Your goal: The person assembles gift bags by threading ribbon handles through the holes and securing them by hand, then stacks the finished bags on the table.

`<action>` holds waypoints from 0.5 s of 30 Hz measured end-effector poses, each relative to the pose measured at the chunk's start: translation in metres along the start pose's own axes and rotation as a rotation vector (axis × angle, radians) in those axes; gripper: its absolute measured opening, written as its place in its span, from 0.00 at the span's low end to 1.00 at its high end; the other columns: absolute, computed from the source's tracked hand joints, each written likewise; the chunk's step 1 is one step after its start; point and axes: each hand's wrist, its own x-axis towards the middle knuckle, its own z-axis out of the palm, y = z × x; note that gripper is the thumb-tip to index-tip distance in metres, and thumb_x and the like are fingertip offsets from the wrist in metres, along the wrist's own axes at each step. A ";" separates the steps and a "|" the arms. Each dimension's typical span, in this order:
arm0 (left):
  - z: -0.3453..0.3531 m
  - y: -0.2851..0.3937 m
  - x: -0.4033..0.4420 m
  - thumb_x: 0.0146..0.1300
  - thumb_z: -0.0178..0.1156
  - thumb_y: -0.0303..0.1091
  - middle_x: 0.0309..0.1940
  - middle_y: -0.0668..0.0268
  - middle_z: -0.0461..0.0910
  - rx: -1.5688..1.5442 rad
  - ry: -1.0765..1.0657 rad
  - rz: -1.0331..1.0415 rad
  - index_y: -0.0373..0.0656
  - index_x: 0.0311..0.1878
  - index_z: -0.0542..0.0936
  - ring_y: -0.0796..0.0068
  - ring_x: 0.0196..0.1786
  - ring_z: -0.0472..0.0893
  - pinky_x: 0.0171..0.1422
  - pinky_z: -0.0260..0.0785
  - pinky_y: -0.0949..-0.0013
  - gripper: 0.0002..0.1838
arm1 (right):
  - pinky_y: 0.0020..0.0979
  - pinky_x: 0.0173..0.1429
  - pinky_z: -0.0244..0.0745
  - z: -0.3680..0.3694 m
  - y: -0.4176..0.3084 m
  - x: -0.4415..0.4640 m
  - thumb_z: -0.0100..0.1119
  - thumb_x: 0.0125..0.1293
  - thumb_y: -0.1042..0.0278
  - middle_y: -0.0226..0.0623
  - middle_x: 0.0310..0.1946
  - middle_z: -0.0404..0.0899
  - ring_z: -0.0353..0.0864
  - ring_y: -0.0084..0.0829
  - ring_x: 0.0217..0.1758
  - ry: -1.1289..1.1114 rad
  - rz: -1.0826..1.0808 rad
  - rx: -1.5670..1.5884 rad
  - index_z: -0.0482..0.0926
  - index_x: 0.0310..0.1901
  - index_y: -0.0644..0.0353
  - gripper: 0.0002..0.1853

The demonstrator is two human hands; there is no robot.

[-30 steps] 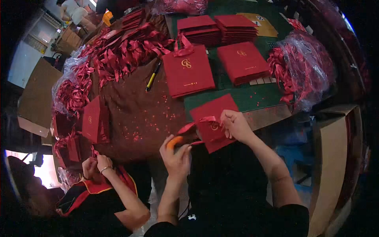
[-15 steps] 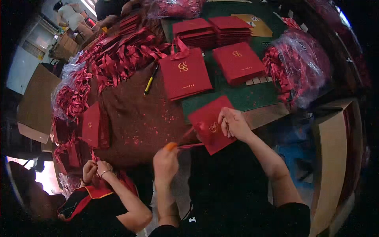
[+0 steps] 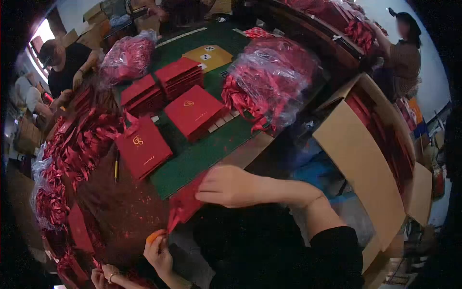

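Note:
A red card or bag (image 3: 185,200) with a ribbon lies at the near table edge, partly hidden behind my right hand (image 3: 226,186), whose fingers are wrapped on its upper part. Lower left, my left hand (image 3: 159,253) is closed round an orange tool (image 3: 155,236), with the end of the red ribbon (image 3: 174,219) beside its fingertips. What kind of tool it is cannot be made out. Beyond lie a red bag with gold letters (image 3: 144,148) and a stack of red bags (image 3: 194,111) on green cloth.
Plastic-wrapped ribbon bundles (image 3: 274,77) sit beyond the stacks. A yellow pen (image 3: 116,166) lies on the brown cloth. An open cardboard box (image 3: 361,168) stands at right. A co-worker's hands (image 3: 108,274) are at lower left; other people are in the background.
The view has swung to the right, bringing the box and a person at far right into sight. My right hand now covers more of the red piece; the orange tool stays in my left hand.

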 end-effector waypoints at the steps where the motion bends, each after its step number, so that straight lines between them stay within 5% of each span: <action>1: 0.000 0.002 0.000 0.60 0.59 0.19 0.38 0.56 0.82 -0.084 0.015 -0.002 0.32 0.37 0.80 0.66 0.35 0.81 0.41 0.73 0.71 0.03 | 0.36 0.45 0.69 -0.019 0.003 0.011 0.61 0.55 0.62 0.31 0.36 0.78 0.76 0.33 0.40 -0.025 0.032 -0.012 0.77 0.45 0.55 0.15; 2: -0.003 0.006 0.005 0.61 0.59 0.20 0.38 0.55 0.81 -0.019 -0.015 0.123 0.32 0.36 0.79 0.68 0.34 0.81 0.39 0.72 0.73 0.02 | 0.36 0.43 0.67 -0.022 0.008 0.022 0.63 0.57 0.58 0.31 0.31 0.76 0.75 0.34 0.38 0.077 0.113 0.080 0.78 0.41 0.54 0.13; 4: 0.000 -0.004 0.013 0.61 0.59 0.21 0.38 0.55 0.81 0.057 -0.034 0.049 0.32 0.36 0.79 0.67 0.34 0.81 0.38 0.72 0.72 0.02 | 0.37 0.44 0.66 -0.007 0.039 0.039 0.63 0.59 0.55 0.31 0.28 0.74 0.74 0.35 0.38 0.018 0.115 0.210 0.78 0.38 0.54 0.13; 9: 0.016 0.000 0.035 0.63 0.58 0.22 0.39 0.56 0.80 0.141 0.092 0.099 0.32 0.40 0.78 0.63 0.36 0.81 0.40 0.73 0.70 0.04 | 0.39 0.45 0.63 0.052 0.088 0.002 0.64 0.55 0.59 0.34 0.30 0.73 0.71 0.37 0.40 0.266 0.572 -0.392 0.78 0.30 0.56 0.10; 10: 0.011 0.009 0.035 0.64 0.57 0.24 0.40 0.55 0.80 0.187 0.048 -0.134 0.33 0.41 0.78 0.60 0.41 0.81 0.44 0.73 0.67 0.05 | 0.41 0.48 0.64 0.041 0.099 -0.015 0.62 0.55 0.63 0.36 0.32 0.73 0.71 0.37 0.41 0.391 0.689 -0.524 0.79 0.29 0.58 0.07; 12: 0.010 0.002 0.037 0.65 0.57 0.25 0.40 0.54 0.80 0.239 0.074 -0.140 0.33 0.41 0.78 0.59 0.44 0.80 0.48 0.72 0.65 0.06 | 0.41 0.53 0.65 0.034 0.121 -0.042 0.56 0.57 0.69 0.37 0.33 0.73 0.70 0.38 0.44 0.246 1.064 -0.872 0.80 0.32 0.60 0.06; 15: 0.010 -0.042 0.036 0.65 0.58 0.28 0.45 0.52 0.78 0.425 0.114 -0.074 0.34 0.47 0.77 0.56 0.52 0.77 0.56 0.68 0.61 0.10 | 0.40 0.51 0.65 0.036 0.137 -0.071 0.53 0.57 0.71 0.37 0.35 0.74 0.70 0.38 0.45 0.110 1.081 -0.779 0.82 0.33 0.59 0.07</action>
